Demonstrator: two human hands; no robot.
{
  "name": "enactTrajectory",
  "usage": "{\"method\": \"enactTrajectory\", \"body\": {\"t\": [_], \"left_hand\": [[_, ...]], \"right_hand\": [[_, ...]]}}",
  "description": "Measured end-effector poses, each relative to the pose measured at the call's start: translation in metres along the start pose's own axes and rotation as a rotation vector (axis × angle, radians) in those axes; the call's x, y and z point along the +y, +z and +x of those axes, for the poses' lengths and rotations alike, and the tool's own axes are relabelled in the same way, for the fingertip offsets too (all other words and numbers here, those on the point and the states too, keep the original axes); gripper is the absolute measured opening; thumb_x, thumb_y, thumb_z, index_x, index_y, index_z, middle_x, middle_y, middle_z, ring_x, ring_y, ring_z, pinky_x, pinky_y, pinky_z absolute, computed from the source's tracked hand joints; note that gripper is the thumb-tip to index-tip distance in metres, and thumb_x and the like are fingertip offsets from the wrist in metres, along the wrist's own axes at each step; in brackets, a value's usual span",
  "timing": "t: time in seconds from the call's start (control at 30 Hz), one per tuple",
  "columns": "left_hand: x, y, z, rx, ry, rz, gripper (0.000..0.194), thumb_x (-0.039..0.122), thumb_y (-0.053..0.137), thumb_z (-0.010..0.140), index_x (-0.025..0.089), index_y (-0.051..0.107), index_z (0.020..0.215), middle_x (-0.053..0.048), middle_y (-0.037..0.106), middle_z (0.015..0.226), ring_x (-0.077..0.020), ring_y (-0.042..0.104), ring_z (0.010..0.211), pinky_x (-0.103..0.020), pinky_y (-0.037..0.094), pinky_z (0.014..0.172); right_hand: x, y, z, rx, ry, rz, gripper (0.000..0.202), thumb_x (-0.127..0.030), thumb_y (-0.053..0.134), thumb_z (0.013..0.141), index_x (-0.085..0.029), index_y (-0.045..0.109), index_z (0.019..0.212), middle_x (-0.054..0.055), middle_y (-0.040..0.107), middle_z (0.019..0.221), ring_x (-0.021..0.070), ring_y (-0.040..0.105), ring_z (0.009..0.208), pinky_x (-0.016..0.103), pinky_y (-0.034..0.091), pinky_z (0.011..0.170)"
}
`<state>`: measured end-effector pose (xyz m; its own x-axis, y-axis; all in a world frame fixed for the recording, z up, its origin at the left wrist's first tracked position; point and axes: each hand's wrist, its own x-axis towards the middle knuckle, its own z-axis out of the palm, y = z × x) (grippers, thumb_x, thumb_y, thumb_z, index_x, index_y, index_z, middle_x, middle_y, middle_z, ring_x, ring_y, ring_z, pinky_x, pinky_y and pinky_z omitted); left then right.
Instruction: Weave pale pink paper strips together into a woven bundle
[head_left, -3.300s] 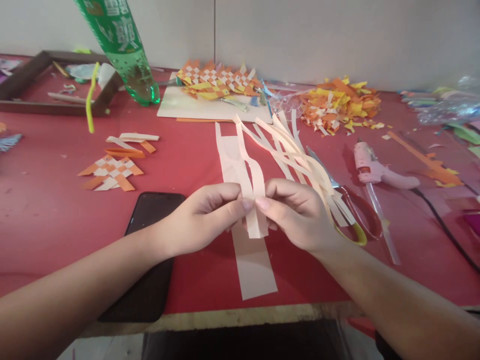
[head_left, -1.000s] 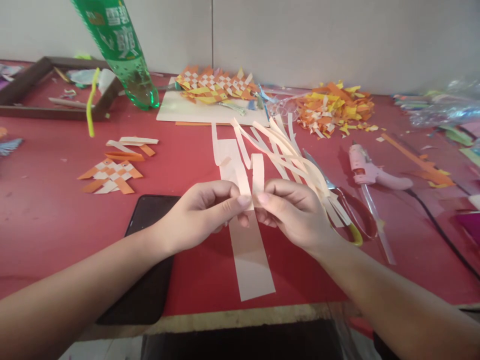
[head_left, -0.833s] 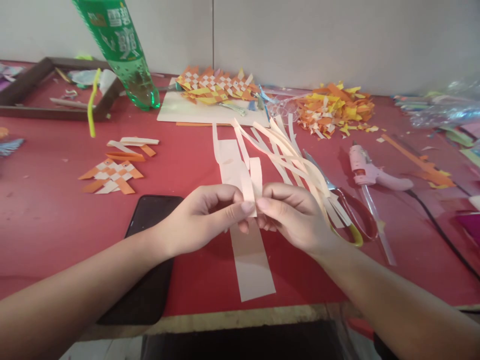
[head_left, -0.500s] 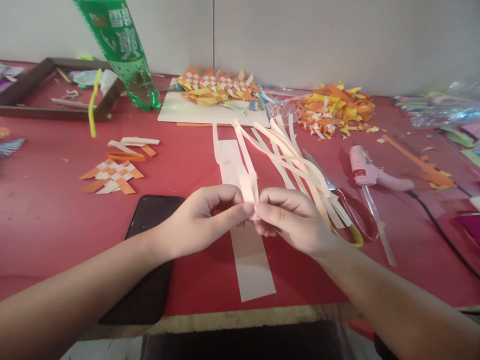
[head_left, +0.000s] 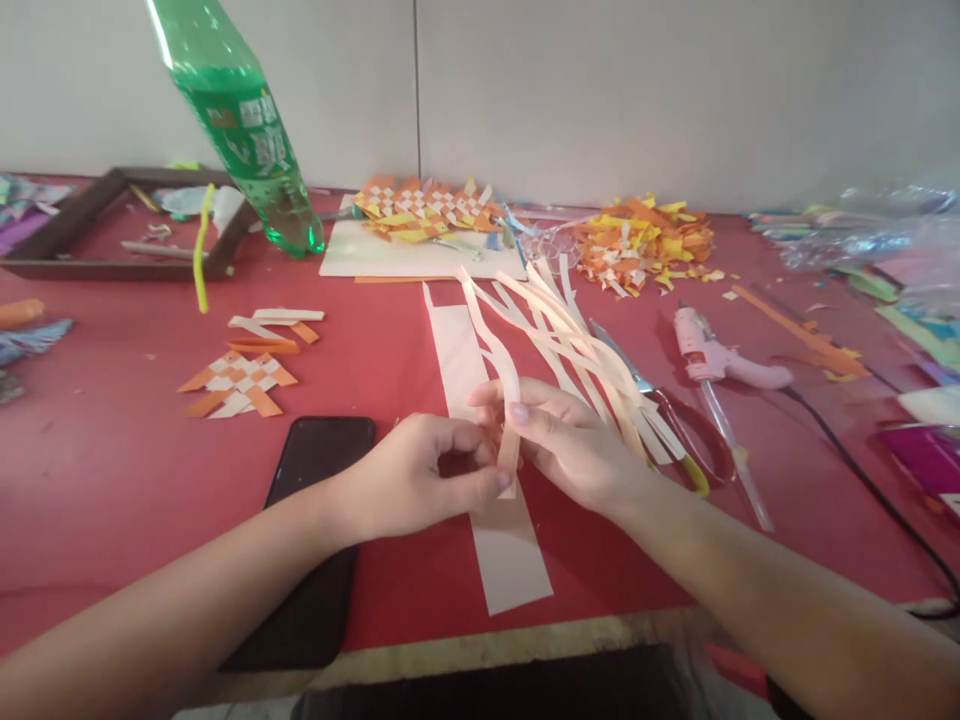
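Observation:
A narrow cream paper strip [head_left: 508, 385] runs up between my hands, its lower end pointing toward me. My left hand [head_left: 442, 470] pinches it near that lower end with thumb and finger. Higher up, my right hand [head_left: 562, 435] grips the same strip, thumb in front and fingers behind. Under both hands a wider white paper band [head_left: 514, 560] lies on the red table. Several loose cream strips [head_left: 577, 340] fan out just beyond my right hand, over a pair of scissors [head_left: 694, 435] with red and yellow handles.
A black phone [head_left: 322, 450] lies by my left forearm, near a woven orange-and-white paper piece [head_left: 240, 380]. To the right rests a pink glue gun [head_left: 720, 355] with its cord. Behind stand a green bottle [head_left: 255, 150], a dark frame [head_left: 112, 270] and a heap of orange paper pieces [head_left: 652, 240].
My hands have moved apart along the strip. The right has slid up it, while the left has dropped to its lower end. The view has tilted slightly upward.

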<state>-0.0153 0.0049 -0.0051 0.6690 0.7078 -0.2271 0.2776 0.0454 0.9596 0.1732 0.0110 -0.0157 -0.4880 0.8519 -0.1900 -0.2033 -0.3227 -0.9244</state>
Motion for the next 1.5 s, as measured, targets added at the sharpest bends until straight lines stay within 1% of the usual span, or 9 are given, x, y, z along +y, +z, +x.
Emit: {"method": "enactTrajectory", "body": {"t": [0.2,0.37,0.5,0.7,0.9,1.07,1.3,1.37,1.5], "left_hand": [[0.002,0.000,0.000,-0.027,-0.027,0.011,0.026,0.031,0.060,0.086,0.014,0.057,0.067,0.004,0.050,0.060,-0.0066,0.041,0.054,-0.019,0.034,0.051],[0.004,-0.001,0.000,-0.053,-0.029,-0.047,0.027,0.034,0.060,0.086,0.015,0.055,0.066,0.004,0.050,0.059,-0.0072,0.042,0.053,-0.019,0.034,0.050],[0.004,-0.003,-0.002,-0.062,0.001,-0.059,0.029,0.038,0.062,0.085,0.015,0.058,0.068,0.003,0.053,0.061,-0.0085,0.044,0.055,-0.020,0.035,0.052],[0.001,-0.006,-0.002,0.031,-0.016,-0.070,0.041,0.052,0.056,0.088,0.015,0.061,0.074,0.002,0.056,0.066,-0.0078,0.048,0.053,-0.020,0.036,0.050],[0.000,-0.007,-0.002,0.040,-0.001,-0.083,0.043,0.054,0.052,0.090,0.014,0.060,0.074,0.000,0.060,0.069,-0.0076,0.047,0.052,-0.021,0.036,0.051],[0.003,-0.007,-0.002,0.109,0.059,-0.091,0.039,0.047,0.052,0.092,0.015,0.059,0.071,0.000,0.060,0.069,-0.0069,0.046,0.052,-0.020,0.036,0.051],[-0.001,-0.008,-0.001,0.337,0.118,-0.134,0.036,0.040,0.053,0.093,0.015,0.058,0.068,0.001,0.060,0.066,-0.0069,0.046,0.053,-0.021,0.038,0.054],[-0.002,-0.008,0.000,0.388,0.123,-0.176,0.036,0.040,0.052,0.094,0.016,0.056,0.067,0.002,0.059,0.065,-0.0070,0.046,0.052,-0.021,0.038,0.054],[-0.006,-0.008,0.004,0.516,0.131,-0.215,0.025,0.038,0.055,0.092,0.018,0.058,0.078,0.001,0.060,0.074,-0.0092,0.051,0.062,-0.021,0.042,0.060]], "right_hand": [[-0.025,0.001,0.010,-0.134,0.076,0.318,0.020,-0.037,0.076,0.078,-0.019,0.068,0.081,0.002,0.065,0.087,0.0150,0.061,0.083,0.028,0.051,0.075],[-0.062,-0.005,0.026,0.000,0.040,0.333,0.013,-0.026,0.056,0.092,-0.021,0.059,0.080,-0.003,0.056,0.069,0.0127,0.060,0.071,0.029,0.052,0.074],[-0.092,-0.016,0.034,0.084,-0.002,0.200,0.019,-0.018,0.044,0.097,-0.021,0.059,0.087,-0.006,0.040,0.058,0.0081,0.043,0.046,0.022,0.044,0.050],[-0.120,-0.042,0.036,0.258,0.097,-0.332,0.006,-0.024,0.063,0.086,-0.019,0.059,0.084,-0.003,0.047,0.055,0.0071,0.031,0.037,0.022,0.019,0.033],[-0.099,-0.070,0.040,0.437,0.160,-1.196,0.021,-0.030,0.073,0.078,-0.020,0.057,0.088,0.005,0.064,0.067,0.0196,0.058,0.054,0.033,0.044,0.049],[-0.082,-0.055,0.028,0.600,-0.294,-1.875,0.030,-0.021,0.059,0.086,-0.009,0.057,0.113,0.022,0.063,0.110,0.0381,0.058,0.105,0.051,0.046,0.087],[-0.026,0.003,0.021,0.155,-0.303,-1.696,0.040,-0.040,0.058,0.089,-0.011,0.059,0.116,0.020,0.066,0.114,0.0355,0.059,0.110,0.048,0.049,0.091],[-0.010,0.010,0.023,0.140,-0.274,-1.670,0.062,-0.042,0.063,0.085,-0.005,0.048,0.133,0.026,0.055,0.134,0.0402,0.049,0.125,0.052,0.045,0.099],[0.003,0.011,0.027,0.088,-0.346,-1.573,0.049,-0.029,0.058,0.090,-0.012,0.047,0.135,0.020,0.055,0.137,0.0365,0.047,0.128,0.054,0.043,0.102]]}}
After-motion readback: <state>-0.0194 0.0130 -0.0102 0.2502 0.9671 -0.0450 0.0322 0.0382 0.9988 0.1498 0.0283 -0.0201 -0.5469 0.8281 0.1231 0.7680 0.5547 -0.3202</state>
